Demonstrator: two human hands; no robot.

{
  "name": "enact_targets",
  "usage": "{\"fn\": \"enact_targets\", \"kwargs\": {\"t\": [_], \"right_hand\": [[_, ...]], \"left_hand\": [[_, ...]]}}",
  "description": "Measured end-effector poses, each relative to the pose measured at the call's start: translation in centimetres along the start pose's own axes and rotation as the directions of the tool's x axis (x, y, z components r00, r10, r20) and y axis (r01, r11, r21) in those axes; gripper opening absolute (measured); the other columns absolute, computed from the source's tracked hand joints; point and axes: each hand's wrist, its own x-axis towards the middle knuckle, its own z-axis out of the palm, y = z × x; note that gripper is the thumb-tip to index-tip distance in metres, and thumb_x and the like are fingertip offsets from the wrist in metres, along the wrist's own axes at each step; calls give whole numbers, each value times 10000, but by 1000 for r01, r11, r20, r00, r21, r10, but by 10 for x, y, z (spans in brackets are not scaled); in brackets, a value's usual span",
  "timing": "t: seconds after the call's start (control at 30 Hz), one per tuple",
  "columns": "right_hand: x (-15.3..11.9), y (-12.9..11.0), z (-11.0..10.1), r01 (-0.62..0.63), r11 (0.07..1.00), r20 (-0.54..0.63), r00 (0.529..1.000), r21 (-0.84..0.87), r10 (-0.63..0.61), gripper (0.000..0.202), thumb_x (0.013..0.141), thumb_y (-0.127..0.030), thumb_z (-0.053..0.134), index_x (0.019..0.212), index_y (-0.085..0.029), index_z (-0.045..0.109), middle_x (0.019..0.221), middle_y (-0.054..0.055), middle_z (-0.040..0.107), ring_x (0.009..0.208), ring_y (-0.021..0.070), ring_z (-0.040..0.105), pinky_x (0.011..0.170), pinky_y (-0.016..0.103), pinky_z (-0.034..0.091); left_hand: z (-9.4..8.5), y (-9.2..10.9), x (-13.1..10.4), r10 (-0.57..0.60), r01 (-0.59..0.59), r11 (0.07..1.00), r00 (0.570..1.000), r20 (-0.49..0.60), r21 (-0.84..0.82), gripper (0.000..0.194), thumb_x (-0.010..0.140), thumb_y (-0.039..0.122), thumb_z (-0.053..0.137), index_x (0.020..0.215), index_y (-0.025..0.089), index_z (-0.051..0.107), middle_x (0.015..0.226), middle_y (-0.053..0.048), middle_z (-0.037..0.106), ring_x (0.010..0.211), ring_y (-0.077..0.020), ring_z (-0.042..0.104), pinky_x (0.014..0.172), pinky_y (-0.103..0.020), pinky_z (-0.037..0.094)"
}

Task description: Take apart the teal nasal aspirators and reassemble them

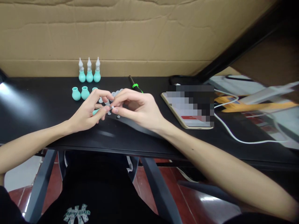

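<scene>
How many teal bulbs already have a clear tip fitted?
3, upright in a row at the desk's back edge: left, middle, right. Others may be hidden behind the hands.

On the bench (35, 105), three assembled bulb syringes (89, 72) stand in a row at the back, against the cardboard wall (149, 34). Loose bulbs (80, 93) sit just before them. Right of these lies a screwdriver (135, 84), then a phone (187, 107), with a cable (233, 135) farther right.

- left hand (90, 112) and right hand (137, 107) pinch small clear tip (109, 106) together
- three teal bulbs (89, 75) with tips, upright behind
- phone (187, 109) right, on black table (35, 105)
</scene>
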Motion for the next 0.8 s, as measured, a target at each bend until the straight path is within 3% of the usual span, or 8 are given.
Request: {"fn": "enact_targets", "kwargs": {"t": [0.13,0.23,0.3,0.47,0.63,0.8], "right_hand": [[1,5,-14,54,953,28,998,-299,-48,89,974,-314,790,950,-231,808,912,35,743,784,170,656,761,327,570],[2,17,-27,103,816,168,986,-569,-8,95,979,-207,703,945,-203,792,902,53,740,773,177,669,759,319,557],[2,26,-32,125,746,247,968,-655,54,137,964,-151,656,954,-181,789,911,68,743,775,183,682,759,315,549],[4,38,-32,177,699,338,936,-693,98,194,987,-135,614,1019,-152,804,969,97,769,855,213,719,805,321,541],[8,38,-28,182,693,379,915,-697,140,248,1009,-133,588,1061,-167,828,988,92,791,859,218,722,826,328,541],[8,34,-30,191,697,408,900,-691,157,335,1001,-94,536,1134,-154,838,1058,111,805,917,232,751,866,344,573]], "left_hand": [[-10,-8,3,-64,74,993,992,-110,94,208,1149,387,575,1319,270,553,1287,-85,597,738,-80,671,592,-222,597],[-20,-12,6,-108,130,984,980,-170,125,225,1155,418,561,1296,243,573,1269,-101,644,747,-95,687,581,-232,578],[-24,-12,7,-117,145,980,975,-188,138,230,1152,417,572,1260,217,602,1202,-101,682,781,-112,698,647,-262,606],[-23,-5,10,-115,135,984,979,-168,117,220,1133,375,586,1256,201,639,1053,-71,717,864,-154,743,802,-325,651],[-23,3,11,-85,106,980,988,-126,169,208,1071,346,654,1209,198,704,1057,-53,747,937,-156,751,837,-279,637],[-42,10,16,26,17,949,991,-131,315,195,1050,383,708,1068,198,769,1088,-66,791,951,-172,747,870,-307,640]]}}
